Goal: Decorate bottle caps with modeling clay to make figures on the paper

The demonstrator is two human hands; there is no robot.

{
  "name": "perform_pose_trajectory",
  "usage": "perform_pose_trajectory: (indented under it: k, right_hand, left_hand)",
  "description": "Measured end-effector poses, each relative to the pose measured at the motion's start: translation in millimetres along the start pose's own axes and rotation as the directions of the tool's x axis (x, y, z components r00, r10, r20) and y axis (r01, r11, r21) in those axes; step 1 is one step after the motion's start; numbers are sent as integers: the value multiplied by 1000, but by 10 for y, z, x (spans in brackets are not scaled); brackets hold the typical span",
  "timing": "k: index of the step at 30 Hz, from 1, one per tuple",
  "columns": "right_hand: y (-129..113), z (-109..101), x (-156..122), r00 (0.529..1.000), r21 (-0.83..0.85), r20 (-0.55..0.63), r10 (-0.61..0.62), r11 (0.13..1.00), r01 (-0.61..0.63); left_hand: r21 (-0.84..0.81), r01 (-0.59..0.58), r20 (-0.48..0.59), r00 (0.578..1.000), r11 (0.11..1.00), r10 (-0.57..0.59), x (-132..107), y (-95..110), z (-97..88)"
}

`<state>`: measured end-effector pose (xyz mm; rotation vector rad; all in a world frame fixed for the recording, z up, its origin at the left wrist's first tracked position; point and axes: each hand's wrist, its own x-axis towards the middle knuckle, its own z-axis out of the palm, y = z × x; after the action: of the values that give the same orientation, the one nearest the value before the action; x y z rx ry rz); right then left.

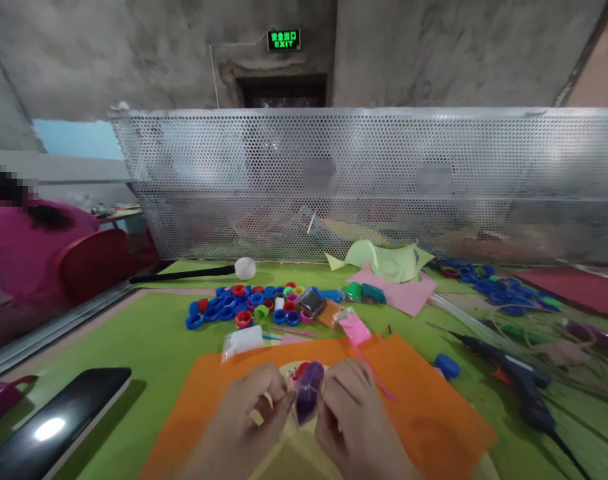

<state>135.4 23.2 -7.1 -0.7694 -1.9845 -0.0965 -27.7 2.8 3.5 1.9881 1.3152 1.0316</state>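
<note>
Dim light is spread over the wall [319, 57] at twelve o'clock, broken by a glowing exit sign [284, 41]; glare is reflected by the phone [67, 417] at eight, its shadow cast alongside; edges are stretched.

A small packet [309, 393] sits at the lower centre of the frame, a deep purple, elongated lump [311, 385] inside a clear, shiny, creased wrapper [301, 416]. Pinched at both sides, it stands nearly upright, its top leaning slightly right. Whether the wrapper is sealed cannot be told.
</note>
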Motion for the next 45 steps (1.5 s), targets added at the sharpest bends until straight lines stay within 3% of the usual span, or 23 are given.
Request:
perform_pose_trajectory:
  k: [3,4,9,12,16,19,23,39,45]
  right_hand:
    - [1,-36,9,997,10,52,-63,998,62]
    - [2,-43,11,996,18,56,-76,997,75]
    - [11,-34,5,997,-2,21,-77,997,77]
    - [-3,-39,-8,997,65,55,-57,996,53]
    - [-23,-67,-32,999,95,44,22,995,-26]
    - [-7,-56,-46,1000,13,-9,5,1000,-5]
    - [34,0,-52,995,-7,94,26,1000,-25]
    - [210,78,-73,968,-91,229,106,992,-87]
    - [202,54,-38,957,-65,268,115,993,-101]
  left_hand:
    - [132,-171,-25,984,976,176,-12,-38,-42]
    - [142,-182,-12,982,973,186,-14,-43,-47]
    - [184,50,46,997,982,-60,-2,-32,-41]
    - [146,61,32,997,987,-66,-7,-41,-51]
    - [-112,83,65,995,990,-76,-2,-39,-49]
    - [-371,166,73,986,914,-150,23,-9,-37]
    - [-518,230,89,972,824,-215,52,25,-51]
    - [-291,254,-66,956,922,-285,156,-66,-109]
    - [-261,272,-31,957,926,-289,165,-54,-108]
